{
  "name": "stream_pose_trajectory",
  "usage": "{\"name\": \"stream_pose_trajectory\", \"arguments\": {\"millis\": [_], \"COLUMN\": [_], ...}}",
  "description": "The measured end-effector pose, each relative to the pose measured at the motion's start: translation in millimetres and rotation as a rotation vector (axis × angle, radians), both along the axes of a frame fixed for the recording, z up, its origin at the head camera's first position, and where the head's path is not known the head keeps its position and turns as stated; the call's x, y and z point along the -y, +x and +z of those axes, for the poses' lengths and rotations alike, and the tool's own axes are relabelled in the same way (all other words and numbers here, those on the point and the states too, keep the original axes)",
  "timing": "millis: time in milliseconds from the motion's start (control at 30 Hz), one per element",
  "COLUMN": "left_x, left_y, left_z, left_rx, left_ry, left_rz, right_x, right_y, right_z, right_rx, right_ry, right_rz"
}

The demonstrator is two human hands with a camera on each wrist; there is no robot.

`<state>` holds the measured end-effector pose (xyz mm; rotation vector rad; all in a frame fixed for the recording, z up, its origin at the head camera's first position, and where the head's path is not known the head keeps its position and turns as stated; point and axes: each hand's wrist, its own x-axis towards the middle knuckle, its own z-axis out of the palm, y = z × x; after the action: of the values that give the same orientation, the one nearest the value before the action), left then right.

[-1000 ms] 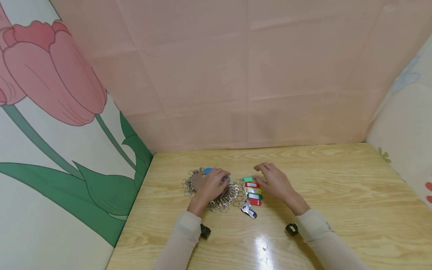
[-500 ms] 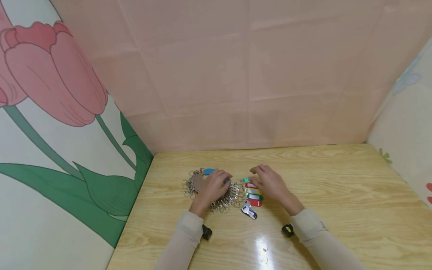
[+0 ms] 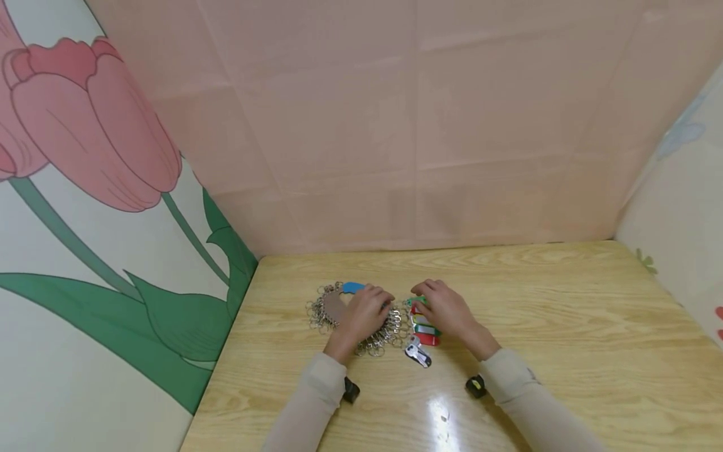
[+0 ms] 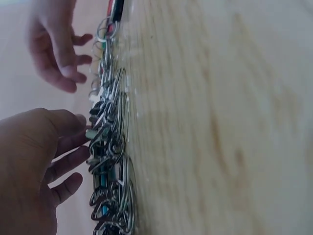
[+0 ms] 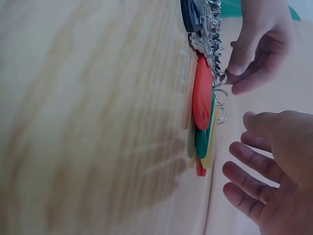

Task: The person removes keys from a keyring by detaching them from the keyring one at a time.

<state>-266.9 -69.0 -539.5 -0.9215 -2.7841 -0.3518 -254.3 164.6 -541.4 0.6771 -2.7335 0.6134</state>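
A round brown piece (image 3: 333,306) with a blue part (image 3: 353,287) lies on the table, fringed with several metal clasps and split rings (image 3: 375,343). My left hand (image 3: 366,312) is over its right side, fingers loosely bent; in the left wrist view the thumb and fingertips are at the clasps (image 4: 105,147), not visibly gripping any. My right hand (image 3: 449,310) hovers over a row of coloured key tags, partly covering them; the red tag (image 3: 428,339) and green tag (image 3: 425,329) show. In the right wrist view its fingers are spread, apart from the tags (image 5: 202,98).
Silver keys with a black holder (image 3: 418,353) lie just in front of the tags. The wooden table (image 3: 565,326) meets a pink cloth backdrop (image 3: 418,125) behind. A tulip-patterned panel (image 3: 113,314) borders the left side.
My right hand has moved left and slightly down, now covering more of the tags. My left hand has shifted slightly right over the brown piece.
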Motion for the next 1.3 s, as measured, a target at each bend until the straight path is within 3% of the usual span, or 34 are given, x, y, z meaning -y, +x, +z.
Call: {"name": "stream_pose_trajectory", "arguments": {"millis": [333, 767, 1300], "left_x": [-9.8, -17.4, -19.0], "left_y": [-1.2, -1.1, -1.2], "left_z": [-2.3, 1.2, -0.4], "left_rx": [-0.031, 0.012, 0.000], "left_ry": [-0.071, -0.177, -0.173], "left_rz": [-0.003, 0.011, -0.005], "right_x": [5.8, 12.4, 18.8], "right_y": [-1.2, -7.4, -11.0], "right_z": [1.8, -0.1, -0.3], "right_rx": [0.012, 0.028, 0.013], "right_ry": [0.052, 0.094, 0.124], "right_rz": [0.024, 0.031, 0.064]}}
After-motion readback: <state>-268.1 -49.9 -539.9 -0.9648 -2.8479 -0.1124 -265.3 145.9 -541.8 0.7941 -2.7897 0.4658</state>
